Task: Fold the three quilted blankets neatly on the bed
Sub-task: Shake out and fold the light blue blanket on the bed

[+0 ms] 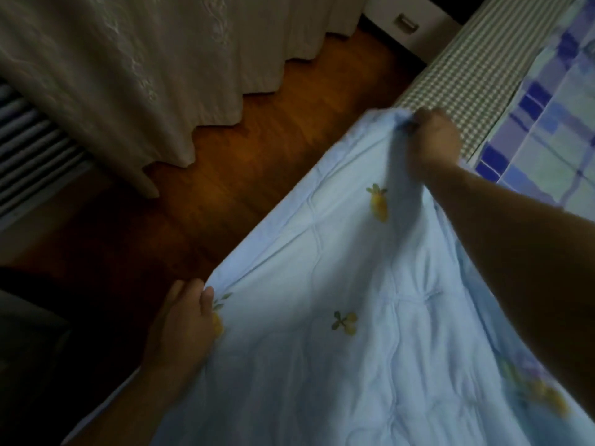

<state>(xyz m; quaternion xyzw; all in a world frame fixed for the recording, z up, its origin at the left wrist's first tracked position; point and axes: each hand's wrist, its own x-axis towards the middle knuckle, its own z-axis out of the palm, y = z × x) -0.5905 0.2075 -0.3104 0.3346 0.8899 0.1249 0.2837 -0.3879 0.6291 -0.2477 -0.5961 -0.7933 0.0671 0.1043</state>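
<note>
Light-blue quilted blanket (354,317) spread over near side of bed (450,85); held edge runs near-left to far-right. Left hand (183,326) pinches near end, right hand (434,140) grips far corner.

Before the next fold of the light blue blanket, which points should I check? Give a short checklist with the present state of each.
1. Right hand grips the far corner of the blue blanket: ok.
2. Left hand holds the near edge: ok.
3. Edge between the hands is stretched straight: ok.
4. Blanket surface is smooth: not ok, creases run across the middle.
5. Blanket is fully on the bed: cannot tell, its left edge hangs beside the wooden floor.
6. The other two blankets: cannot tell, only a checked cover shows.
</note>
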